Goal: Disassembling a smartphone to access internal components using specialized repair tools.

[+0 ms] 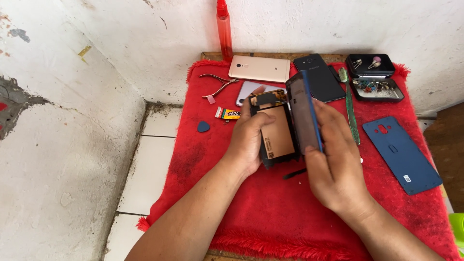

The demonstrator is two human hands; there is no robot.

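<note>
My left hand (pixel 249 140) grips the left edge of an opened phone's screen part (pixel 278 133), whose copper-coloured back faces me. My right hand (pixel 333 159) holds the phone's blue-edged frame (pixel 304 113), swung up on edge from the right side of the screen part, like an open book. Both pieces are held just above the red cloth (pixel 232 193) at its middle. A thin black tool (pixel 295 174) lies on the cloth under my hands.
On the cloth: a blue back cover (pixel 401 154) at right, a black phone (pixel 319 77), gold phone (pixel 261 67), green toothbrush (pixel 350 108), black parts tray (pixel 377 84), pliers (pixel 220 84), blue pick (pixel 203 126), small tube (pixel 228 113). A red bottle (pixel 224 29) stands against the wall.
</note>
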